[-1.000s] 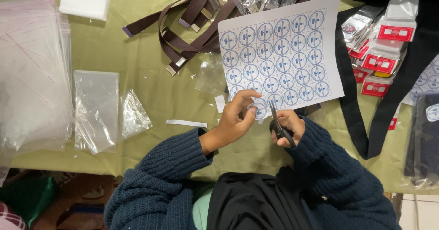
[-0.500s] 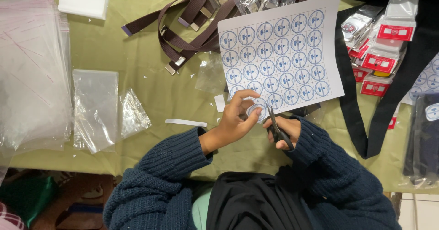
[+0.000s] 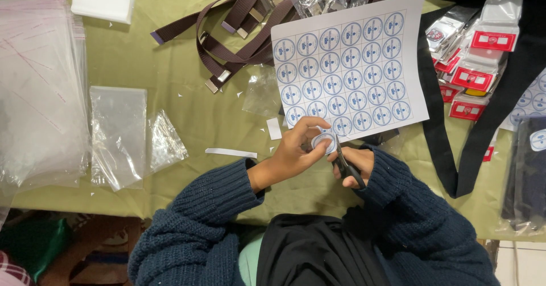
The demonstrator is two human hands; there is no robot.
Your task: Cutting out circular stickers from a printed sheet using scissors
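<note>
The round sticker [image 3: 323,142] sat pinched between the thumb and fingers of the left hand [image 3: 296,152], closed on it just below the bottom edge of the sticker sheet [image 3: 347,70]. Touching the sticker on its right, the scissors [image 3: 343,159] were gripped in the closed right hand [image 3: 355,163], blades against its rim. Above the grip the sheet lay on the olive table [image 3: 170,92], brown straps [image 3: 244,30] beyond it. Far left of the grip lay clear plastic bags [image 3: 116,132], apparently empty; to the right, small clear packets [image 3: 475,52] held red-labelled items. Compared with a second earlier, the left hand had turned the sticker slightly, and the sheet lay unchanged.
</note>
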